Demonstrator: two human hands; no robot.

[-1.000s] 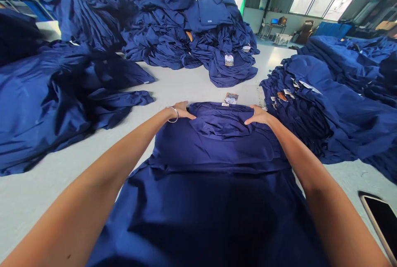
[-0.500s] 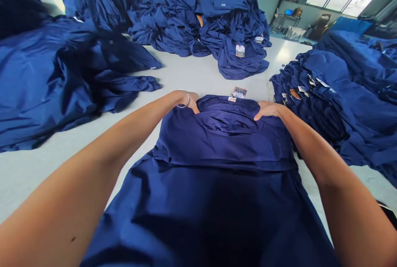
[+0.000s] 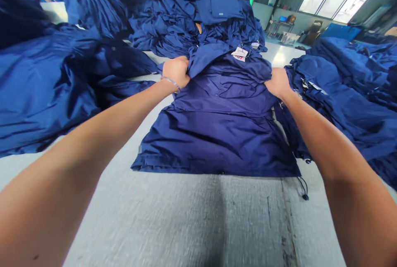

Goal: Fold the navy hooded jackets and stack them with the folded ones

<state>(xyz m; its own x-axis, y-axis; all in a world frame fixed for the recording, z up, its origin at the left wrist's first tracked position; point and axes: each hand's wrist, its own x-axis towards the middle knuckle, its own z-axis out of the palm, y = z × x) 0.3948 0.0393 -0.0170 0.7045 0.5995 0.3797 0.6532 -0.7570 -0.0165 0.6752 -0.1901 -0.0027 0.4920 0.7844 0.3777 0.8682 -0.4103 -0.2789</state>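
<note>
A navy nylon jacket (image 3: 217, 134) lies folded on the grey table, its lower hem nearest me and a black drawcord with a toggle (image 3: 304, 190) trailing from the hem's right corner. My left hand (image 3: 175, 72), with a thin bracelet at the wrist, grips a bunch of the fabric at the far left of the jacket. My right hand (image 3: 278, 83) grips the far right edge. A white hang tag (image 3: 240, 54) shows on the jacket's far end, just between my hands.
Large heaps of navy garments (image 3: 192, 19) press close behind and on both sides, with one at the right (image 3: 344, 106) touching the jacket's edge. The grey table surface (image 3: 186, 221) spreads in front of the hem. Windows and a desk stand far back.
The jacket has slid away from me across the table, and its hem now lies ahead of me with grey surface showing. My hands have closed on the fabric. The phone at lower right has left view.
</note>
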